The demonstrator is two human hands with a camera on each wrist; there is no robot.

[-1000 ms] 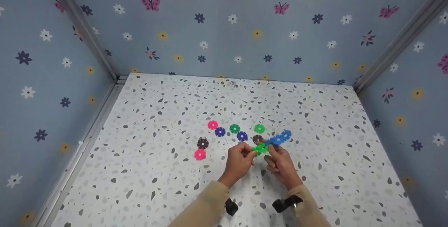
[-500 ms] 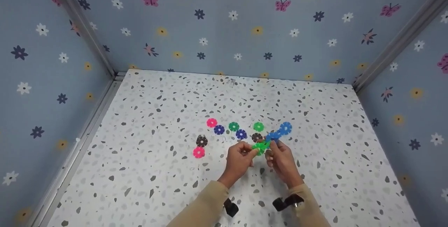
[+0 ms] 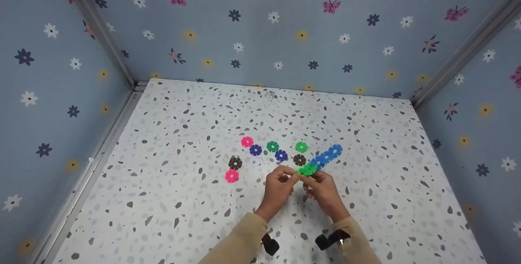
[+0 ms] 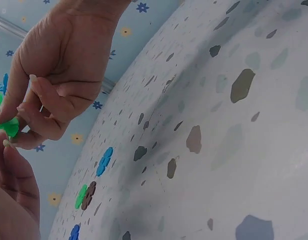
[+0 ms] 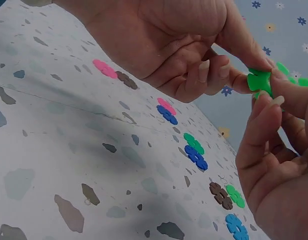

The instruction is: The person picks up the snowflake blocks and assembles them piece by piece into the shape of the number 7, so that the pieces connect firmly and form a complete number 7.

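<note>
My left hand (image 3: 279, 186) and right hand (image 3: 327, 190) meet above the table, fingertips close together. Both pinch bright green notched discs (image 3: 309, 169), the joining pieces of a linking-disc toy. From the green discs, a row of overlapping blue discs (image 3: 327, 156) runs away to the right. In the right wrist view a green disc (image 5: 259, 81) sits between the thumbs and fingers of the two hands. The fingers hide part of the green discs. Both wrist views show a separate blue disc (image 4: 104, 161) lying on the table.
On the speckled white table (image 3: 183, 199), beyond the hands, lie a brown disc (image 3: 299, 160) with a light green disc (image 3: 301, 147). Left of these are dark blue, teal and pink discs (image 3: 247, 141), plus another brown disc (image 3: 235, 163). Patterned panels (image 3: 260, 32) enclose the table.
The right hand's fingertips have shifted left along the green discs, closer to the left hand. The blue row now shows more fully beyond the right hand. The left hand has barely moved.
</note>
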